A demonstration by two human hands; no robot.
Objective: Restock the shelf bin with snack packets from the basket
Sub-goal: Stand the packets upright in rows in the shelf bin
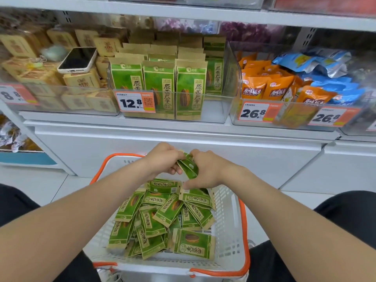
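Left hand (pixel 162 161) and right hand (pixel 209 169), fingers curled, together pinch several green paper snack packets (pixel 188 167) over the white plastic basket (pixel 230 220) at six o'clock; the clear plastic shelf bin (pixel 215 107) stands at twelve o'clock.

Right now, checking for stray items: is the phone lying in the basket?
No, the phone lies on brown packets on the shelf.

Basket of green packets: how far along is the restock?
Done: the shelf bin holds upright rows of green packets. In hand: left hand and right hand grip a bunch above the basket. Left: a loose pile in the basket; the bin's front right looks unfilled.
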